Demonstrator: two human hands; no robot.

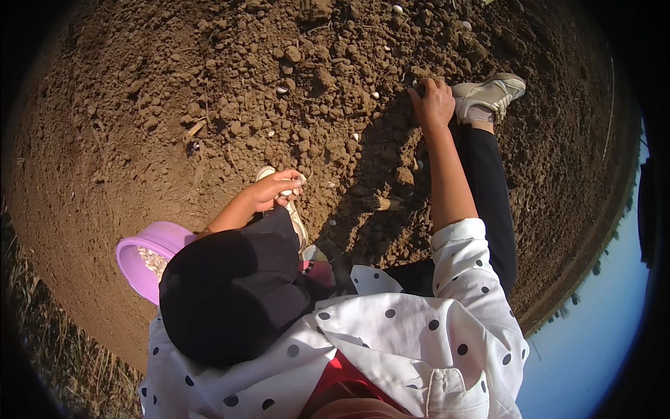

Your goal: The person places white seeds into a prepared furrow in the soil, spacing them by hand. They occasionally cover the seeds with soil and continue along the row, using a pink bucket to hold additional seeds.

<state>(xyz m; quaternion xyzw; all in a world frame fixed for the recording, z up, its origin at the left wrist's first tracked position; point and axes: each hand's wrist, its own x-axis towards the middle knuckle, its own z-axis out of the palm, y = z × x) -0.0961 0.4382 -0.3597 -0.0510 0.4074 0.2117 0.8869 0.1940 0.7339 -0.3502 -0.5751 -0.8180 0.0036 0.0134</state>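
Observation:
My left hand (280, 187) is closed around several whitish garlic cloves (286, 193), above a light shoe and beside my bent knee. My right hand (433, 105) reaches down to the loose brown soil (324, 120), close to my other shoe (489, 97). A pale clove (415, 83) shows at its thumb and forefinger; whether they grip it is unclear. More cloves sit spaced apart in the soil, among them one clove (356, 137) and another clove (375, 95). To the left of my knee, a purple plastic basin (128, 267) holds many cloves, partly hidden by my leg.
A dry stalk stub (382, 203) sticks out of the clods between my legs. Dry straw and grass (68, 340) border the soil at lower left. My shadow crosses the ground below my right hand. Small soil lumps cover the ground ahead.

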